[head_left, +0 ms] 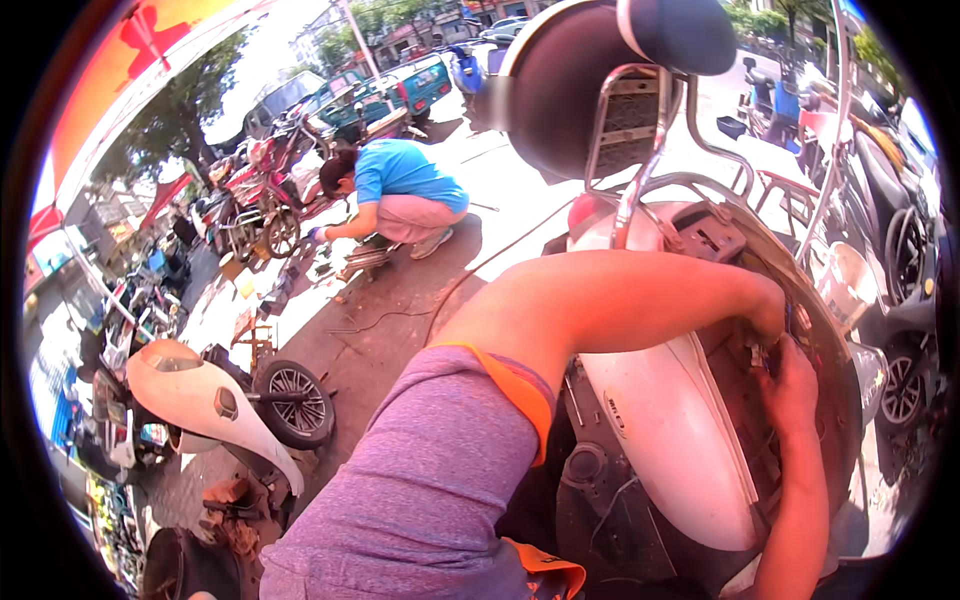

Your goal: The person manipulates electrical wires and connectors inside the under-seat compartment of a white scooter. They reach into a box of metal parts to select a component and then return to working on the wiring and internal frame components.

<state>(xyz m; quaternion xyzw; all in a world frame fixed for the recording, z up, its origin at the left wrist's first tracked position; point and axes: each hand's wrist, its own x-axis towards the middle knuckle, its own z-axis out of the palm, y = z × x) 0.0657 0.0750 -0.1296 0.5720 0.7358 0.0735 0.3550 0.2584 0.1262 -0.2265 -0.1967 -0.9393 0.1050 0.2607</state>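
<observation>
A white scooter [672, 440] stands in front of me with its dark seat [555, 110] tipped up beside a chrome rear rack [690, 125]. Across the white side panel reaches my left arm, and my left hand [762, 305] is curled inside the opened dark body cavity [730, 400]. Just below it, my right hand [790, 385] is closed in a pinch, its fingertips close to the left ones. A small pale piece shows by the fingertips, too small to name. Most of the left fingers are hidden behind the hand.
A person in a blue shirt [408, 180] crouches at far left beside parked motorcycles [280, 225]. Nearer on the left are a white scooter body [215, 400] and a wheel [296, 405]. A cable [470, 275] crosses the ground. Right of my scooter stand a white bucket [848, 285] and another scooter [900, 370].
</observation>
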